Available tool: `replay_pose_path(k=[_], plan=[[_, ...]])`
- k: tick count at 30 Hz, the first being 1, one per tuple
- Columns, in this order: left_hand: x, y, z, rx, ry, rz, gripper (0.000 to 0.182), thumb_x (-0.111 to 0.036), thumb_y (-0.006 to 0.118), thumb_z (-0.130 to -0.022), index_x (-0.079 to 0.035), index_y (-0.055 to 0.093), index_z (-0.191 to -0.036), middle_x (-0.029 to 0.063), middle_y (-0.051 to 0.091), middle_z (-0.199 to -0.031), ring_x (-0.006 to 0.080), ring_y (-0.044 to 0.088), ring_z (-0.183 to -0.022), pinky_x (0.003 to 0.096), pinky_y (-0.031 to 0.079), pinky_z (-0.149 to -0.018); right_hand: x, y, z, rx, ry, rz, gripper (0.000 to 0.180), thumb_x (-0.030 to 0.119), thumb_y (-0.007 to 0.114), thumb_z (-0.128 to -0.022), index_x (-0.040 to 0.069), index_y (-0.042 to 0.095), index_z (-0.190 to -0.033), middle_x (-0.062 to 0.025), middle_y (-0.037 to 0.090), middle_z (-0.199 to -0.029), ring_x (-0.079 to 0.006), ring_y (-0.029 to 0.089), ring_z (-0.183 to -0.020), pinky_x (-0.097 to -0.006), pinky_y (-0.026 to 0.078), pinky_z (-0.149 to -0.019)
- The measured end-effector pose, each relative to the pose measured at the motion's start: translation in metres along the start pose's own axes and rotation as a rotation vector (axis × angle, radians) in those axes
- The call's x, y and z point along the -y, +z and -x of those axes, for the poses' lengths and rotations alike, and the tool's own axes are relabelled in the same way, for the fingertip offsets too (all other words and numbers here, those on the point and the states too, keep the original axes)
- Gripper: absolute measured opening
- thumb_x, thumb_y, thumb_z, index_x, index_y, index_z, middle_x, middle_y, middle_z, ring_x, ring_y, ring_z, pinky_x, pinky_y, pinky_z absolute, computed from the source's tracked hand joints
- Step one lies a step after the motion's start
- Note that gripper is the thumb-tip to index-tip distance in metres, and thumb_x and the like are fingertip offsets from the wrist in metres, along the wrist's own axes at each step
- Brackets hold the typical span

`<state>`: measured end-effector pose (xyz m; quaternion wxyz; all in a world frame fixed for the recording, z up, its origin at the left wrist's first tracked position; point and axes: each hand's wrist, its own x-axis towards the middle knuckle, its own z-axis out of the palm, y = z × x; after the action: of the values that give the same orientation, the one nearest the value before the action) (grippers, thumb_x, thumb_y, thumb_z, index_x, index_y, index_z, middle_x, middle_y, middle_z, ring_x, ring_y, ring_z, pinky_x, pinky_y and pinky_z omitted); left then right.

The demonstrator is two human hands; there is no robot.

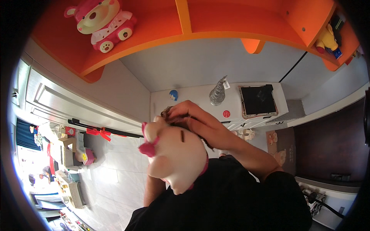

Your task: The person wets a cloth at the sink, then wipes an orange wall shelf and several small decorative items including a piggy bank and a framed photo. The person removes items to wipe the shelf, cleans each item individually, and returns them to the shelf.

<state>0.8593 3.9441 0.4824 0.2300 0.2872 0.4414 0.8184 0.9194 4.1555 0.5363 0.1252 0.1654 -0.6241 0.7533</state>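
A cream-white ceramic-looking coin bank (179, 156) with a dark slot and a magenta bow (148, 149) is raised in front of my black shirt. It lies tilted, its ears toward the left. My right hand (188, 115) reaches round its far side, fingers bent by one ear, around a crumpled brown cloth-like piece (166, 112). A dark edge, perhaps of the same piece, shows under the wrist. My left forearm rises behind the coin bank, which hides my left hand.
An orange shelf (242, 31) overhangs the front, bearing a pink bear figure (104, 26). On the white cabinet (196, 95) stand a silver tree-like ornament (217, 93), a small blue figure (173, 95) and a black-faced framed tray (258, 100). Cabinet doors (86, 98) line the left; a dark door (329, 144) stands right.
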Motion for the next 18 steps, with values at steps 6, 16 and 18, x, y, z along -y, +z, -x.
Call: replay_pose_path(k=[6, 16, 18], plan=[[-0.015, 0.010, 0.005, -0.139, 0.014, 0.004, 0.130, -0.042, 0.110, -0.046, -0.003, 0.044, -0.151, 0.0135, 0.057, -0.137, 0.0291, 0.061, -0.127, 0.0463, 0.050, -0.109, 0.035, 0.027, 0.019, 0.123, -0.466, 0.632, 0.035, 0.012, 0.063, -0.101, 0.004, 0.068, -0.135, -0.0127, 0.063, -0.135, -0.0361, 0.060, -0.130, -0.0492, 0.046, -0.115], [-0.009, -0.018, 0.051, -0.165, 0.145, -0.049, 0.126, -0.046, 0.107, -0.041, -0.004, 0.050, -0.145, 0.0123, 0.058, -0.137, 0.0261, 0.060, -0.128, 0.0448, 0.048, -0.110, 0.014, 0.054, -0.040, 0.308, -0.379, 0.319, 0.026, 0.015, 0.078, -0.092, 0.005, 0.067, -0.113, -0.0111, 0.065, -0.112, -0.0344, 0.064, -0.109, -0.0435, 0.051, -0.097], [-0.014, -0.008, 0.059, -0.253, 0.175, -0.001, 0.107, -0.043, 0.099, -0.053, -0.006, 0.051, -0.141, 0.0111, 0.058, -0.134, 0.0252, 0.060, -0.125, 0.0435, 0.048, -0.108, 0.004, 0.056, -0.050, 0.405, -0.258, 0.095, 0.017, 0.009, 0.071, -0.099, 0.005, 0.066, -0.115, -0.0109, 0.064, -0.114, -0.0290, 0.064, -0.112, -0.0399, 0.050, -0.101]])
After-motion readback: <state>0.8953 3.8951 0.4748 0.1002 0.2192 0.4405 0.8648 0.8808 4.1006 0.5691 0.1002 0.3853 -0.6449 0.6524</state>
